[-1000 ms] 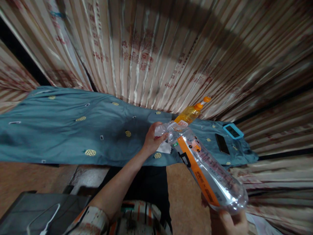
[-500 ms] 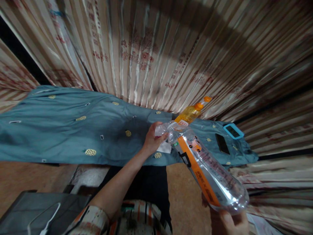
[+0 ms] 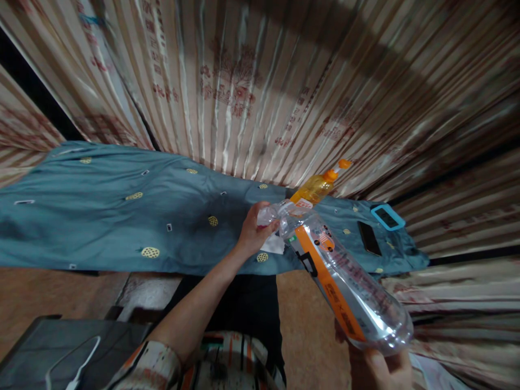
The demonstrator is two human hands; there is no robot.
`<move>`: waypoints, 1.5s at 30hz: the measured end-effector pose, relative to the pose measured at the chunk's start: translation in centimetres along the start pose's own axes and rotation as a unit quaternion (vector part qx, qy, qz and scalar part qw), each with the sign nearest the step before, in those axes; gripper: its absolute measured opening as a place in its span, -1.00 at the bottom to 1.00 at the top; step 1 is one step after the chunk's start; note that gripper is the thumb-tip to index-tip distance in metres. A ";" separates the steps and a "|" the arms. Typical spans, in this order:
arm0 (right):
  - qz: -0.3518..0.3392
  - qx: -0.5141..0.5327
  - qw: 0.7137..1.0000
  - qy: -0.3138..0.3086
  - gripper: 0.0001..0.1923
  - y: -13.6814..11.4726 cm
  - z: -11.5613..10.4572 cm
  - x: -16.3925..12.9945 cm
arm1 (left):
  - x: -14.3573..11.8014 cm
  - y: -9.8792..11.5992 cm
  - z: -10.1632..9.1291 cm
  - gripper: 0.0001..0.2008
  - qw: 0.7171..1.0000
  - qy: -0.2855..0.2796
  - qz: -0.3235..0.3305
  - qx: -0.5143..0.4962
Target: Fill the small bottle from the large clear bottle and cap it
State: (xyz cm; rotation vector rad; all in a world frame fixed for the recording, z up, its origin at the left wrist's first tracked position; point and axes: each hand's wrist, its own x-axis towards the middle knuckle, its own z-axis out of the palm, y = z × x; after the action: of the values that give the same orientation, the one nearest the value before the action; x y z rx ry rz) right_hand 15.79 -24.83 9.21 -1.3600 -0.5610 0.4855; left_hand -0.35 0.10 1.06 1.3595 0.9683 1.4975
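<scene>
I see a pleated striped curtain (image 3: 284, 81) filling the whole background, with red printed patterns on its folds. Below it lies a teal cloth (image 3: 122, 216) spread over a long surface, dotted with small yellow motifs. At lower left sits a dark grey case (image 3: 60, 346) with a white cable (image 3: 77, 363) looped on top.

The main item is a large clear plastic bottle (image 3: 345, 287) with an orange label strip. It lies tilted, base toward me at lower right, neck pointing up and away toward the cloth. It is held in the air, clear of the cloth.

My right hand (image 3: 379, 368) supports the base of the bottle from below, fingers closed around it; only part of this hand is in view at the bottom edge. My left hand (image 3: 254, 233) is closed around the bottle neck and cap end, gripping it. The forearm runs down to a patterned sleeve (image 3: 162, 368).

Behind the bottle neck stands a smaller bottle of yellow liquid (image 3: 314, 189) with an orange spout cap, on the cloth. A white scrap (image 3: 273, 246) lies on the cloth just below the left hand. Farther right on the cloth rest a dark phone (image 3: 369, 238) and a device with a light blue frame (image 3: 387, 216), near each other but apart.
</scene>
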 end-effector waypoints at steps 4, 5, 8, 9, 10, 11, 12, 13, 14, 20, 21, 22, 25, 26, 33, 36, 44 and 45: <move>0.004 0.014 1.000 0.006 -0.39 0.0 0.0 0.0 | 0.0 -0.3 0.1 -0.51 1.000 -0.001 -0.007 0.000; 0.002 0.015 1.000 0.003 -0.38 0.1 -0.1 0.0 | 0.0 -0.3 0.1 -0.51 1.000 -0.002 -0.006 0.001; -0.010 0.009 1.000 -0.010 -0.31 0.5 -0.5 0.0 | 0.0 -0.3 0.1 -0.51 1.000 0.000 0.000 -0.001; -0.012 0.000 1.000 -0.010 -0.29 0.6 -0.6 0.0 | 0.1 -0.3 0.0 -0.51 1.000 -0.001 0.000 -0.001; -0.012 -0.010 1.000 -0.005 -0.27 0.7 -0.6 -0.1 | 0.1 -0.3 0.0 -0.52 1.000 -0.002 -0.002 0.000; -0.013 -0.018 1.000 0.001 -0.24 0.7 -0.6 -0.1 | 0.1 -0.3 0.0 -0.52 1.000 -0.003 -0.005 0.003; -0.013 -0.021 1.000 0.001 -0.21 0.6 -0.6 -0.2 | 0.1 -0.2 0.0 -0.52 1.000 -0.004 -0.008 0.005; -0.012 -0.022 1.000 -0.001 -0.18 0.6 -0.5 -0.2 | 0.1 -0.2 0.0 -0.52 1.000 -0.004 -0.010 0.006; -0.009 -0.022 1.000 -0.003 -0.17 0.4 -0.4 -0.3 | 0.1 -0.2 0.0 -0.53 1.000 -0.003 -0.010 0.005; -0.023 -0.025 0.999 -0.025 -0.22 0.0 0.1 -0.1 | 0.1 -0.1 0.0 -0.52 1.000 -0.002 -0.002 0.003; -0.026 -0.027 0.999 -0.028 -0.24 0.0 0.1 -0.1 | 0.1 -0.1 0.0 -0.52 1.000 -0.002 -0.003 0.003; -0.026 -0.028 0.999 -0.028 -0.25 0.0 0.0 -0.1 | 0.1 -0.1 0.0 -0.52 1.000 -0.002 -0.004 0.004; -0.022 -0.016 0.999 -0.034 -0.24 0.0 -0.1 -0.1 | 0.1 -0.1 0.0 -0.52 1.000 -0.002 -0.004 0.005; -0.020 -0.009 0.999 -0.036 -0.23 -0.1 0.0 -0.1 | 0.1 -0.1 0.0 -0.52 1.000 -0.002 -0.003 0.006; -0.007 0.011 0.999 -0.035 -0.28 -0.2 0.0 0.0 | 0.1 0.1 0.0 -0.54 1.000 -0.001 -0.013 0.009; 0.003 0.002 1.000 -0.029 -0.29 0.1 -0.5 0.1 | 0.1 0.3 0.0 -0.52 1.000 0.000 -0.020 0.008; -0.014 -0.033 0.999 -0.020 -0.27 0.3 -0.5 -0.1 | 0.2 0.5 -0.1 -0.53 1.000 -0.003 -0.019 0.013; -0.015 -0.036 0.999 -0.015 -0.24 0.3 -0.4 -0.2 | 0.2 0.5 -0.1 -0.54 1.000 -0.004 -0.016 0.012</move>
State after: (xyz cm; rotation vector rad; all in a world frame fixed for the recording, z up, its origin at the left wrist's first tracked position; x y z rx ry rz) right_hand 15.89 -25.26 8.87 -1.4135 -0.6278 0.4665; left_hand -0.50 0.13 1.54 1.3605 1.0020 1.4591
